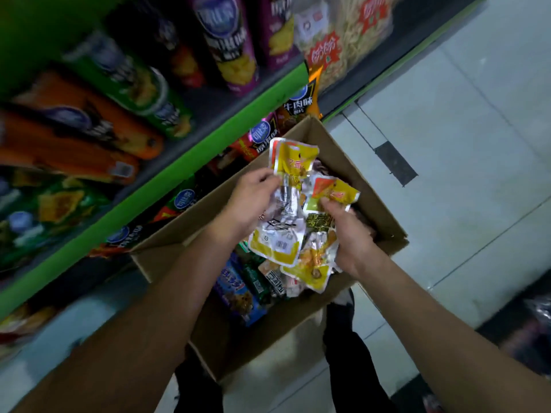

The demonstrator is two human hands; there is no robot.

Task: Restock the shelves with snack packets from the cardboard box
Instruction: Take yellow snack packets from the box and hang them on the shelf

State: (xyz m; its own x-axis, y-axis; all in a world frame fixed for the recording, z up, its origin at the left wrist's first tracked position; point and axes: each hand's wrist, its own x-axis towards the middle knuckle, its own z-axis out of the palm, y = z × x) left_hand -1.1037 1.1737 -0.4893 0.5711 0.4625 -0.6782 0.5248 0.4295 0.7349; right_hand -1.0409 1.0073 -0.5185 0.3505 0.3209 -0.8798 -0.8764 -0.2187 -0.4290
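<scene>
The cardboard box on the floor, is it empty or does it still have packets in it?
Not empty. Inside the cardboard box, a blue packet and dark green ones lie below the yellow packets both hands hold.

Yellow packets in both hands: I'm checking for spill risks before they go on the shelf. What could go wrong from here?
1. The left hand and right hand each grip several loose yellow packets; one may slip out and drop, into the cardboard box or onto the floor.
2. The green shelf beside the box already looks crowded, so pushing packets in could dislodge the bags there.
</scene>
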